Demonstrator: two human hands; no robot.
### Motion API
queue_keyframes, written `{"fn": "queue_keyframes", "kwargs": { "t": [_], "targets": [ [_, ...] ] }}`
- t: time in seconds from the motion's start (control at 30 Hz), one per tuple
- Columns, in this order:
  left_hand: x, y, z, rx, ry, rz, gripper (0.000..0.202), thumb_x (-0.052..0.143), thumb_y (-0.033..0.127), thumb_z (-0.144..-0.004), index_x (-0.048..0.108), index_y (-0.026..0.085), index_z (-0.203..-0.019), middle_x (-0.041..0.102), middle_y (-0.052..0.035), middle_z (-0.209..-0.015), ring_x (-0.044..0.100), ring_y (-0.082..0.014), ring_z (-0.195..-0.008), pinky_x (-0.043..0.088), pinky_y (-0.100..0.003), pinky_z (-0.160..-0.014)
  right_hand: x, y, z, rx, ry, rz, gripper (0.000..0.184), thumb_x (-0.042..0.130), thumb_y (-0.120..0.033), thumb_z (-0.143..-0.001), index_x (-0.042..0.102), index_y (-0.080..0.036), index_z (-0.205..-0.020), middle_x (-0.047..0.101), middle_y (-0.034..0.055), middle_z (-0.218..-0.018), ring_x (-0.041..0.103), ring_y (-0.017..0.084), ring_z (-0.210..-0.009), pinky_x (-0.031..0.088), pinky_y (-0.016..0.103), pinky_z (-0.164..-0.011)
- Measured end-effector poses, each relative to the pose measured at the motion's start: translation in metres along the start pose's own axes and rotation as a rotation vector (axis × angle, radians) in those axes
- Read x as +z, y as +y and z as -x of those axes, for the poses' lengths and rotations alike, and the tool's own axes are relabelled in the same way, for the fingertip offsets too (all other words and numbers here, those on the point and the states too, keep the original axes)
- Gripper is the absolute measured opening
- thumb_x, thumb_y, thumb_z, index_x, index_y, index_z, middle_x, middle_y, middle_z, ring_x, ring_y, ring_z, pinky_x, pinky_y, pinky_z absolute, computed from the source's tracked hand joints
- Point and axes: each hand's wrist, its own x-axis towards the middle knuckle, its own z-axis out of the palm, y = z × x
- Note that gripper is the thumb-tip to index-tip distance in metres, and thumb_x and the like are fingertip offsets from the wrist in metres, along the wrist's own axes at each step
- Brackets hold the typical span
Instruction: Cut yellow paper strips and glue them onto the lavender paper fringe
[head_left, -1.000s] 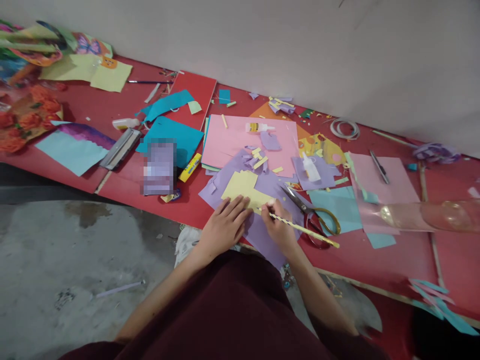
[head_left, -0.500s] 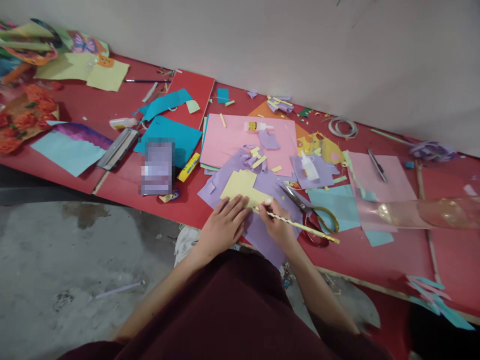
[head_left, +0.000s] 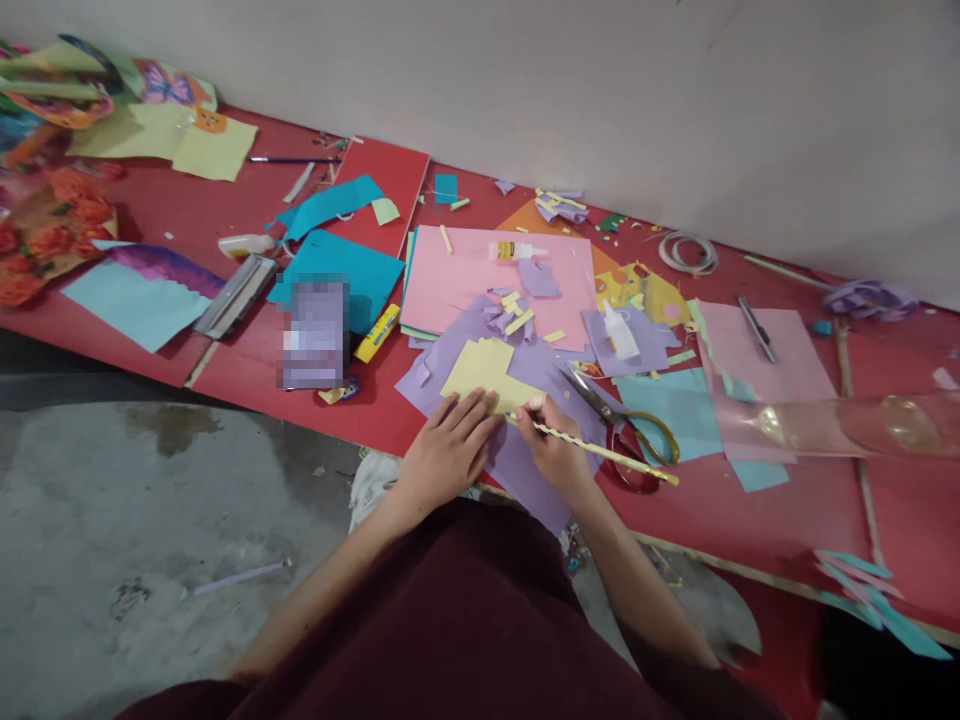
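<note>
"What showed in the head view?"

"At the frame's centre, the left hand (head_left: pixel 448 445) lay flat, unclenched, on yellow paper (head_left: pixel 480 368) atop a purple sheet (head_left: pixel 529 485)."

"And the right hand (head_left: pixel 556 450)?"

"Just right of centre, pinching a striped pencil (head_left: pixel 615 456) that slanted across the scissors (head_left: pixel 609 411)."
</note>
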Motion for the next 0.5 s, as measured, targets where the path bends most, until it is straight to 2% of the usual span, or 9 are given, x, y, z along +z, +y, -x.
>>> {"fn": "queue_keyframes", "kwargs": {
  "t": [0.5],
  "targets": [
    [0.0018,0.0006,-0.0002,-0.001,0.002,-0.013,0.044,0.043,0.03,-0.103,0.052,0.016,-0.144,0.041,-0.0049,-0.163,0.036,-0.0218,-0.152,0.03,-0.046,-0.127,0.0018,0.0021,0.0009,0.003,-0.009,-0.017,0.02,0.051,-0.041,-0.099,0.054,-0.026,-0.086,0.071,0.0022,-0.074,0.069,0.02,-0.064,0.05,0.029,-0.063]
  ]
}}
